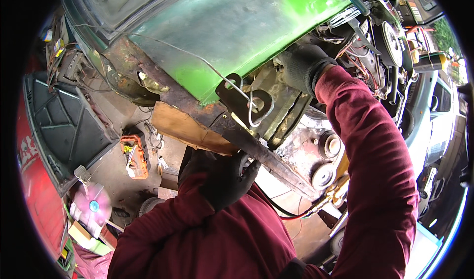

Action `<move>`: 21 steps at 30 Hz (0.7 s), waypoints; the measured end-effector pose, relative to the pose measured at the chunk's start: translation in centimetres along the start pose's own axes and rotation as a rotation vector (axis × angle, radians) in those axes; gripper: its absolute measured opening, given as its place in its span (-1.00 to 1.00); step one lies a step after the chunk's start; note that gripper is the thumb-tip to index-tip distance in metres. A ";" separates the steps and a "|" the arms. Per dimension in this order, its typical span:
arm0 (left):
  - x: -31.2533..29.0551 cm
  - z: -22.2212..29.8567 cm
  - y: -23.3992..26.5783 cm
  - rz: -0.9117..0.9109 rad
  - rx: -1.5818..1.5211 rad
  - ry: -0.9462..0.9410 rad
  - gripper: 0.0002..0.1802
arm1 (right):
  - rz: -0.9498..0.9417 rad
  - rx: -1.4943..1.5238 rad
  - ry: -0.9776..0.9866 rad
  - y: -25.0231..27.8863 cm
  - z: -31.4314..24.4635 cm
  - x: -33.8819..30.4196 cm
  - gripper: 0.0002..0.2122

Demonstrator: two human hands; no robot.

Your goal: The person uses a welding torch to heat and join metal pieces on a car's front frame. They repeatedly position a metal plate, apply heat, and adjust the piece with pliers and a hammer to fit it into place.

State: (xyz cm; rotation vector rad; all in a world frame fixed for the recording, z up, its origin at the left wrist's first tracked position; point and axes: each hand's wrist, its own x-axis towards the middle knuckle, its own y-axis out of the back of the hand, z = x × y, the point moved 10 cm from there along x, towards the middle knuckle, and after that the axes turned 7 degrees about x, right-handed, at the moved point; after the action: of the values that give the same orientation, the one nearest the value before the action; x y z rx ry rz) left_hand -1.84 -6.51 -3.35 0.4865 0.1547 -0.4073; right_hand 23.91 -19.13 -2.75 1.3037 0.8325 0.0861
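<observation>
My right hand (302, 68), in a grey knit glove, reaches under the lower edge of a green-painted car body panel (256, 32) beside the engine bay. Its fingers are hidden there. My left hand (227, 178), in a dark glove, is held close to my chest, just below a rusty metal rail (276, 163). Its fingers are curled near a small pale spot, and what they grip is hard to see. Between the hands, a black metal bracket (245, 100) with holes has a bent wire (200, 59) passing through it. A brown sheet (190, 127) lies along the rail.
Engine parts and wires (363, 57) fill the far right. Two round fittings (324, 175) sit below my right forearm, near a hose (296, 217). At left are a dark car panel (61, 131), an orange tool box (136, 155) and a fan (94, 206).
</observation>
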 end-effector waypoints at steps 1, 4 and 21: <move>0.0 0.4 0.4 0.009 0.038 -0.017 -0.71 | 0.020 -0.014 0.049 0.3 -0.4 0.1 -0.64; 0.1 1.9 1.6 0.065 0.156 -0.110 -0.72 | -0.050 0.092 0.063 0.1 -0.5 0.3 -0.67; 0.3 -0.6 0.7 0.159 0.167 0.051 -0.79 | 0.222 0.416 -0.021 7.7 3.1 -7.9 -0.70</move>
State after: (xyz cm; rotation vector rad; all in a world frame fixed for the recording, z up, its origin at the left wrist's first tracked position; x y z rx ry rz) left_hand -1.33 -5.74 -3.59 0.6691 0.1306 -0.2536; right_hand 23.02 -23.25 7.93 1.7845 0.7056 0.0773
